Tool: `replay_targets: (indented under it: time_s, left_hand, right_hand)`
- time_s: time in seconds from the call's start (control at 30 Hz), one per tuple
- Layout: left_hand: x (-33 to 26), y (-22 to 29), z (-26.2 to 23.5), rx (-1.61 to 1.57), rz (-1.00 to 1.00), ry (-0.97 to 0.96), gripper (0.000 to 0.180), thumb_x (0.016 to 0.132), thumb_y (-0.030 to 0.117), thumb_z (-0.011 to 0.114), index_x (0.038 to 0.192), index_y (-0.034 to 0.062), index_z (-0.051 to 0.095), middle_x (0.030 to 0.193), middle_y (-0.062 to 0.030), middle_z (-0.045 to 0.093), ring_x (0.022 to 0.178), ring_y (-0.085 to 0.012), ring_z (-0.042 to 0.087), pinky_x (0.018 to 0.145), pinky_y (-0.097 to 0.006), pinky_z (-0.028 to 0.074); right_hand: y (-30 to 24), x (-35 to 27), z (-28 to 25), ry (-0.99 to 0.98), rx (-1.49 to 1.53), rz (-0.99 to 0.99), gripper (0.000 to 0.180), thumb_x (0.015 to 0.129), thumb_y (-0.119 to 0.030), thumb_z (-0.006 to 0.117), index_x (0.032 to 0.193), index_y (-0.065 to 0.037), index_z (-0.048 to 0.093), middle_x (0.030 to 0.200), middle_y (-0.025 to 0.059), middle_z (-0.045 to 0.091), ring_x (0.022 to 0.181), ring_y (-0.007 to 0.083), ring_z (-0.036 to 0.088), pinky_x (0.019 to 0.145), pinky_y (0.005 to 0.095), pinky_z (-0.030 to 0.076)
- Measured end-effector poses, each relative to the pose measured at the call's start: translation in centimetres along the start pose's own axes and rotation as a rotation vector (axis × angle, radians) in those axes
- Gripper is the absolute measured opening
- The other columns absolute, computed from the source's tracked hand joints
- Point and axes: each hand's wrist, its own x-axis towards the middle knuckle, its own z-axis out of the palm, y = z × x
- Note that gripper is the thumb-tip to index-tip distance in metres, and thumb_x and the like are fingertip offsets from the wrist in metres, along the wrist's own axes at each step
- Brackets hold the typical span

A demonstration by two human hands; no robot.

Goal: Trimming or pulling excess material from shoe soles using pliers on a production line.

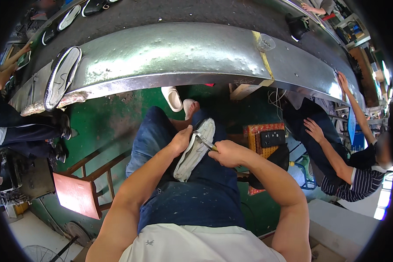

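A shoe (195, 150) lies tilted across my lap, its pale, unfinished underside facing up and a dark edge at the far end. My left hand (181, 140) is closed around its left side. My right hand (228, 153) grips a metal hand tool (206, 143) with a yellowish part by the fingers. The tool's slim bent end touches the underside near the far end; its exact kind is hard to make out. Part of the tool is hidden inside my right fist.
A metal-edged bench (170, 52) with a dark belt (196, 15) runs ahead. Another upturned shoe (63, 78) rests at its left edge; a clear cup (265, 42) stands farther right. A wooden stool (81, 192) is at left. Co-workers sit on both sides.
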Motion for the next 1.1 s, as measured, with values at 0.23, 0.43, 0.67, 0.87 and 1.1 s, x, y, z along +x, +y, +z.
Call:
replay_targets:
  time_s: [0.23,0.43,0.67,0.87,1.1]
  left_hand:
    - [-3.7,1.6,-1.7,-0.589,-0.155,-0.121,0.056,0.110,0.047,0.040,0.137,0.0023,0.057,0.121,-0.0105,0.067,0.108,-0.0197,0.064,0.100,-0.035,0.050]
    - [-4.2,1.9,-2.4,-0.522,0.026,-0.180,0.049,0.104,0.038,0.060,0.137,0.0030,0.055,0.127,-0.0075,0.065,0.118,-0.0165,0.059,0.106,-0.034,0.045]
    - [-3.1,1.9,-1.6,-0.334,0.057,-0.222,0.062,0.100,0.038,0.068,0.145,0.0000,0.050,0.133,-0.0074,0.064,0.122,-0.0163,0.057,0.108,-0.033,0.043]
    - [-3.3,3.3,-0.9,-0.363,-0.009,-0.179,0.061,0.097,0.037,0.071,0.144,0.0022,0.054,0.129,-0.0083,0.066,0.117,-0.0171,0.061,0.103,-0.034,0.048]
    - [-3.2,4.6,-0.7,-0.322,-0.118,-0.056,0.065,0.091,0.044,0.076,0.135,-0.0006,0.060,0.120,-0.0110,0.070,0.109,-0.0197,0.066,0.099,-0.036,0.051]
  right_hand:
    - [1.6,2.9,4.1,0.222,-0.075,-0.169,0.035,0.099,-0.028,0.060,0.097,0.007,0.064,0.090,0.0312,0.068,0.093,0.0482,0.067,0.083,0.0540,0.052]
    - [1.5,3.3,7.9,0.351,0.137,-0.148,0.034,0.098,-0.028,0.061,0.099,0.005,0.062,0.088,0.0294,0.068,0.090,0.0487,0.066,0.083,0.0540,0.051]
    - [3.6,2.0,4.1,-0.106,0.847,0.016,0.030,0.100,-0.029,0.066,0.101,0.002,0.064,0.092,0.0077,0.068,0.075,0.0161,0.068,0.060,0.0308,0.060]
    - [4.0,3.8,6.4,-0.023,0.911,0.025,0.024,0.104,-0.025,0.059,0.103,-0.001,0.064,0.081,0.0068,0.069,0.070,0.0133,0.066,0.058,0.0283,0.052]
    - [2.7,5.8,11.2,0.242,1.184,-0.077,0.025,0.106,-0.025,0.056,0.098,-0.002,0.061,0.076,0.0067,0.066,0.059,0.0117,0.059,0.051,0.0257,0.044]
